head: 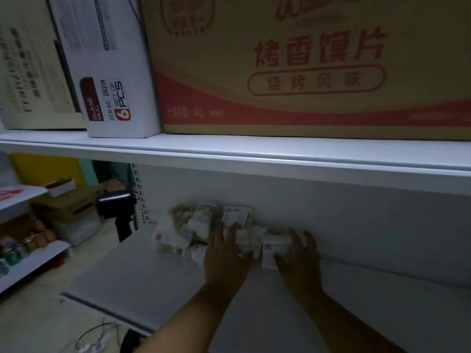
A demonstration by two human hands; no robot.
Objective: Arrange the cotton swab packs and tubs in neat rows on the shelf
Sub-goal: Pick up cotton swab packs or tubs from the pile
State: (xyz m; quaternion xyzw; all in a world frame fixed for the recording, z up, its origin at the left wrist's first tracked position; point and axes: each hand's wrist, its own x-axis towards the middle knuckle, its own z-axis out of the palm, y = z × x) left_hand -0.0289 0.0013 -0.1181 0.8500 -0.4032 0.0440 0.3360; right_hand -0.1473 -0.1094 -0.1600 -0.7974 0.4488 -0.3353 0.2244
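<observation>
Shelf (142, 276): jumbled cotton swab packs (201, 225) at its back wall.
Left hand (225, 256): fingers spread flat on them.
Right hand (299, 261): fingers gripping white pack (274, 248), right of pile.

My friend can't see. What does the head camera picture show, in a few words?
Two bare hands reach into a dim white shelf: the left hand rests on a jumbled pile of cotton swab packs, and the right hand grips a white pack beside it. A big cardboard box sits on the shelf above.
</observation>
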